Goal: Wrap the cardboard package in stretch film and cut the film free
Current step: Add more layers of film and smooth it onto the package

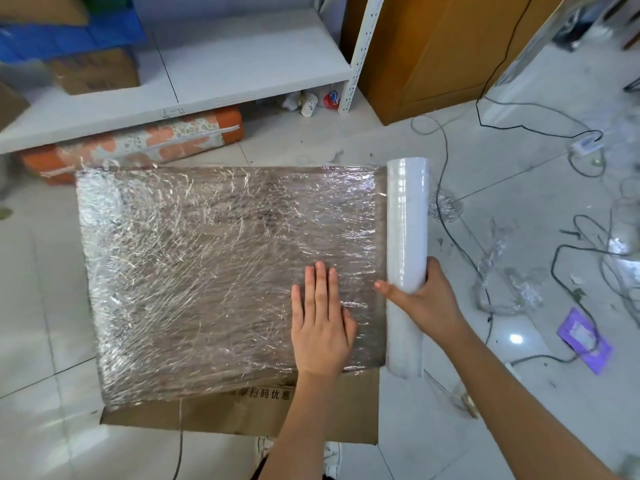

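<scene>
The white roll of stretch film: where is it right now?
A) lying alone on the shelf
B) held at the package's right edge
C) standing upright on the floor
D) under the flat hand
B: the right hand grips the white roll of stretch film along the right edge of the film-covered cardboard package.

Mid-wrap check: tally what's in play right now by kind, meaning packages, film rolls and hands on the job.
Cardboard package: 1
Stretch film roll: 1
Hands: 2, left hand flat on the package, right hand holding the roll
Total: 4
</scene>
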Demonstrator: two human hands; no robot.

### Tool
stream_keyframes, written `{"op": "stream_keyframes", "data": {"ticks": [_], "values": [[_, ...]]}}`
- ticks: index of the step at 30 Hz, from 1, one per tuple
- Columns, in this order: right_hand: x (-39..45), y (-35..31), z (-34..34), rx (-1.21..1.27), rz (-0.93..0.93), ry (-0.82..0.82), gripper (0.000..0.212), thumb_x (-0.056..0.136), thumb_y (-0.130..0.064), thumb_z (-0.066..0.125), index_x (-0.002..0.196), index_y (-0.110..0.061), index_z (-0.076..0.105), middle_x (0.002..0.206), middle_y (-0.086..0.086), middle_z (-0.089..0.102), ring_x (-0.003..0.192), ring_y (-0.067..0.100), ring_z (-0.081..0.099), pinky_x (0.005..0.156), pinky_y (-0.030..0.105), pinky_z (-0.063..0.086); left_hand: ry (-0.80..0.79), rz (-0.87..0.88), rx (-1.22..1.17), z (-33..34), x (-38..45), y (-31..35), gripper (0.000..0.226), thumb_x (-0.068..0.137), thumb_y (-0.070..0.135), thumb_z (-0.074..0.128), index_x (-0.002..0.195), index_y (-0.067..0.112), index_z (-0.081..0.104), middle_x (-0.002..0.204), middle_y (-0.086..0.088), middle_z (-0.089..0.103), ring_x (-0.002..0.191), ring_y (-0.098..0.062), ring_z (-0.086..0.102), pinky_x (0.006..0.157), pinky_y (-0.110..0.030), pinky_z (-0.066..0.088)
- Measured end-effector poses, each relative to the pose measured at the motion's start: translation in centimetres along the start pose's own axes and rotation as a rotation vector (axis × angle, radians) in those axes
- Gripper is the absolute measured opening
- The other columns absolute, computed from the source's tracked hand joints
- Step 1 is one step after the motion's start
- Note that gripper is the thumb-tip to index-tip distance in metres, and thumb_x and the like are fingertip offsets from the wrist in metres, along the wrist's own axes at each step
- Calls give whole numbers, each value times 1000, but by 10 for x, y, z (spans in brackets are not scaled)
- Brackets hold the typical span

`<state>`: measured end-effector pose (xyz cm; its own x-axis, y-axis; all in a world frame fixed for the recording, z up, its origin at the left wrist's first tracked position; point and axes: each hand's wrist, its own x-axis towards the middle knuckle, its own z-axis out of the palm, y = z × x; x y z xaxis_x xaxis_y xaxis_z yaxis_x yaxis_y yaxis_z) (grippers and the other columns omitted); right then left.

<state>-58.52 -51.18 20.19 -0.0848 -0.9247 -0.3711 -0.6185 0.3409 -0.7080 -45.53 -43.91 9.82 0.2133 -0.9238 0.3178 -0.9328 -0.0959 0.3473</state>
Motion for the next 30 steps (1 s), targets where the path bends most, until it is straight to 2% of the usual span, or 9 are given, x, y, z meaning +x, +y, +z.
{"op": "stream_keyframes", "data": {"ticks": [2,5,8,12,16,19,23,26,30], "values": [[5,0,1,40,-11,-1,64,66,-35,83,110,-19,40,94,-17,50,87,3,54,68,21,43,-5,-3,-3,0,3,0,57,94,25,29,147,2,24,160,-10,3,148,-25,7,121,-43,7],[8,2,3,120,-12,-3,60,70,-30,82,111,-18,40,96,-15,52,85,-4,52,65,15,42,-11,-2,-1,0,5,-1,58,94,25,29,148,3,22,160,-10,1,148,-25,5,121,-43,6],[9,4,1,230,31,-55,50,78,-33,74,114,-20,43,102,-11,57,89,-2,57,68,17,45,-5,0,-11,0,4,0,58,95,24,30,148,2,21,160,-11,4,148,-25,5,120,-43,7],[10,9,-4,376,100,-143,37,82,-50,59,113,-29,54,111,-10,64,102,8,62,87,29,48,-2,6,-74,-6,1,-2,59,92,24,35,147,4,24,157,-10,17,148,-24,10,120,-43,8],[7,14,-2,443,72,-148,29,79,-49,60,104,-34,57,107,-12,66,99,7,63,85,29,49,-16,18,-167,-17,-3,-3,62,91,30,38,146,5,28,156,-11,23,147,-26,16,120,-45,11],[4,20,2,462,70,-109,24,86,-43,59,108,-35,56,108,-12,66,99,7,63,85,29,49,17,34,-64,-22,-9,9,57,94,27,37,145,1,29,154,-14,24,146,-28,17,120,-46,10],[6,20,3,476,62,-79,23,88,-40,59,109,-30,57,104,-11,66,95,5,62,81,25,48,-30,226,-63,-8,-25,39,52,101,28,19,145,1,25,157,-13,15,146,-27,16,120,-45,8],[9,24,3,467,39,-83,15,87,-39,61,99,-31,58,99,-11,66,89,1,62,75,20,47,-63,218,-51,13,-26,41,57,102,33,14,150,3,17,160,-9,3,147,-24,12,121,-43,5],[11,35,-1,513,46,-163,13,87,-33,65,97,-27,60,100,-4,68,92,9,64,83,26,50,-44,216,-13,23,-27,39,59,100,33,12,152,4,9,161,-9,1,148,-23,9,121,-43,5]]}}
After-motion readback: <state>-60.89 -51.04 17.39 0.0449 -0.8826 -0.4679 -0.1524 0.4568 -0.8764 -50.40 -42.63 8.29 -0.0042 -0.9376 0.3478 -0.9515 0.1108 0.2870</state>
